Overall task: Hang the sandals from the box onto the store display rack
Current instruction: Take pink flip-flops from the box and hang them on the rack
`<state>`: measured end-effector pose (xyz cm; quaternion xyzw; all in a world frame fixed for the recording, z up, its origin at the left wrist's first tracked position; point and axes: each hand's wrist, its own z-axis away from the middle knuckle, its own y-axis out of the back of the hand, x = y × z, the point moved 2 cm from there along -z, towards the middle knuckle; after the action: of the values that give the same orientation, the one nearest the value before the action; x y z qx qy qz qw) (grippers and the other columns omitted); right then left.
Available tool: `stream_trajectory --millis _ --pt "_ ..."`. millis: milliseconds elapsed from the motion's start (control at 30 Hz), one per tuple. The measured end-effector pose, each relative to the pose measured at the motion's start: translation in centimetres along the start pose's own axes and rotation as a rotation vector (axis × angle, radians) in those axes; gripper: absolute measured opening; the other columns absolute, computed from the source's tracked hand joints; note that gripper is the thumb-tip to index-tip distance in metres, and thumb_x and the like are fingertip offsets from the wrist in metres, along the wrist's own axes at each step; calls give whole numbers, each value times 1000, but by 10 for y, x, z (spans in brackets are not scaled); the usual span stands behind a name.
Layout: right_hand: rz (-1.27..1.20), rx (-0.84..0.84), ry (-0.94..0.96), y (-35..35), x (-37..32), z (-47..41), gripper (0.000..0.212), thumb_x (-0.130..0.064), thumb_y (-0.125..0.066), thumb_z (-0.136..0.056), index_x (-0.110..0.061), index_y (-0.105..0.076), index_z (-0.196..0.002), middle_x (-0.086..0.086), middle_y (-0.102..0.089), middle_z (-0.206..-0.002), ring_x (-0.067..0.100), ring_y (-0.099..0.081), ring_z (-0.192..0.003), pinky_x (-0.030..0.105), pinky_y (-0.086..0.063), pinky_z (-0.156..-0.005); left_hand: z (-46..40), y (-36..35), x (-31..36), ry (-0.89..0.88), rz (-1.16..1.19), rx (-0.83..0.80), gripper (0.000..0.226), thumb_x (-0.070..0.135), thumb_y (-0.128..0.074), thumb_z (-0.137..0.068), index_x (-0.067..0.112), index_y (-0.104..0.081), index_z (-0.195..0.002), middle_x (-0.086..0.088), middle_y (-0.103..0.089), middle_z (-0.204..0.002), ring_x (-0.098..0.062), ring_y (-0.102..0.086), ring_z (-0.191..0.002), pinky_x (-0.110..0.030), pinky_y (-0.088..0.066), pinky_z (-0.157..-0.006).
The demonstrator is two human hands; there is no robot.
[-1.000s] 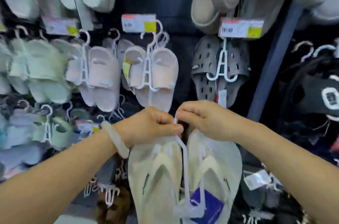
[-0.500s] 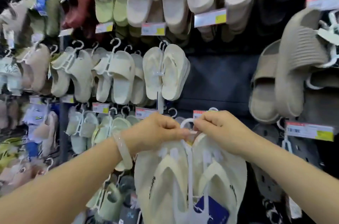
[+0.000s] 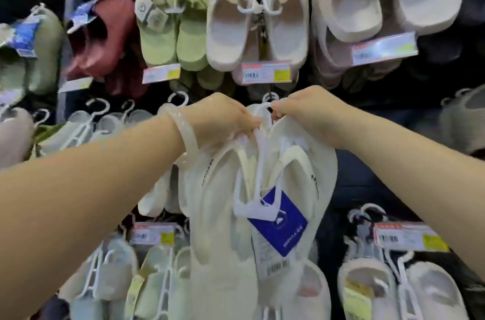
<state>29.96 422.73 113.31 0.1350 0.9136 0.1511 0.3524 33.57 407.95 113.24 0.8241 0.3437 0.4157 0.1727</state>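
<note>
1. Both our hands pinched the white hanger [image 3: 258,162]: left hand [image 3: 223,123], right hand [image 3: 307,115].
2. We held the cream sandals [image 3: 223,214] before the display rack [image 3: 393,89], below the price tag [image 3: 266,72].

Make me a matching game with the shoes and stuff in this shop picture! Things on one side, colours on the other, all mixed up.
Things:
1. flip-flops held by the left hand and right hand
2. hang tag on the held pair
3. slides hanging in the upper row, left of centre
4. clogs hanging upper left

Colours:
A. dark red
B. creamy white
C. light green
D. blue

Pairs: 1-B, 2-D, 3-C, 4-A
</note>
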Motion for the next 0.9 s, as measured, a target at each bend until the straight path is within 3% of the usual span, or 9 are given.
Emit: stream_trajectory --millis 67,233,367,433,533,633,700,800,900 --pt "84 -21 -22 -2 -1 -16 19 -24 -61 -85 -8 -67 -76 7 -55 -76 16 -49 -68 24 -41 -61 -20 2 -6 21 -46 40 28 34 -64 -86 9 -73 -95 -6 -66 -79 -16 -57 -68 -25 -51 -67" --pt "161 -142 1 3 15 -37 27 -29 -64 -86 -7 -70 -99 14 -70 -93 14 -63 -77 27 -55 -71 -65 0 -18 -21 -54 21 31 35 -61 -88 6 -71 -95 -5 -59 -70 -19 -51 -60 -29 -47 -66" --pt "82 -43 7 8 33 -61 21 -23 -63 -88 -7 -70 -99 10 -68 -89 13 -61 -71 18 -54 -57 -94 -6 -17 -77 -34 26 24 33 -61 -88 9 -63 -91 -4 -58 -78 -21 -54 -81 -35 -49 -86" --pt "37 -71 -14 11 41 -75 17 -23 -63 -88 -11 -70 -97 8 -69 -89 16 -63 -74 23 -56 -63 -109 -7 -15 -96 -33 51 24 33 -61 -87 9 -59 -90 -4 -59 -80 -20 -56 -80 -33 -50 -84" --pt "-43 -94 -19 16 51 -91 14 -20 -61 -89 -12 -69 -97 5 -70 -87 14 -64 -72 22 -56 -64 -125 -15 -15 -104 45 82 23 30 -60 -88 8 -58 -91 0 -55 -71 -11 -53 -63 -20 -46 -62" --pt "-109 -84 46 21 55 -104 18 -13 -59 -90 -12 -68 -106 1 -70 -88 7 -67 -67 16 -57 -60 -136 -26 -19 -76 180 139 28 29 -60 -89 3 -66 -98 -7 -68 -91 -18 -66 -85 -29 -55 -81" --pt "-140 -68 115 24 53 -113 26 -10 -58 -90 -15 -65 -114 -2 -70 -90 2 -67 -69 11 -54 -61 -138 -29 -20 -78 284 198 20 28 -61 -89 12 -70 -99 -5 -69 -101 -21 -66 -97 -34 -54 -89" --pt "-120 -48 231 30 54 -126 31 -9 -58 -90 -17 -62 -119 -5 -68 -98 -1 -62 -80 4 -51 -69 -147 -34 -22 -174 459 256 13 19 -63 -88 14 -71 -97 -1 -69 -95 -14 -65 -89 -29 -54 -86" --pt "-46 -31 233 28 62 -138 22 -12 -60 -89 -16 -64 -110 -8 -65 -83 -9 -60 -58 3 -48 -58 -158 -40 -29 -156 418 283 18 20 -65 -87 7 -71 -99 -10 -70 -94 -19 -64 -82 -36 -54 -91"
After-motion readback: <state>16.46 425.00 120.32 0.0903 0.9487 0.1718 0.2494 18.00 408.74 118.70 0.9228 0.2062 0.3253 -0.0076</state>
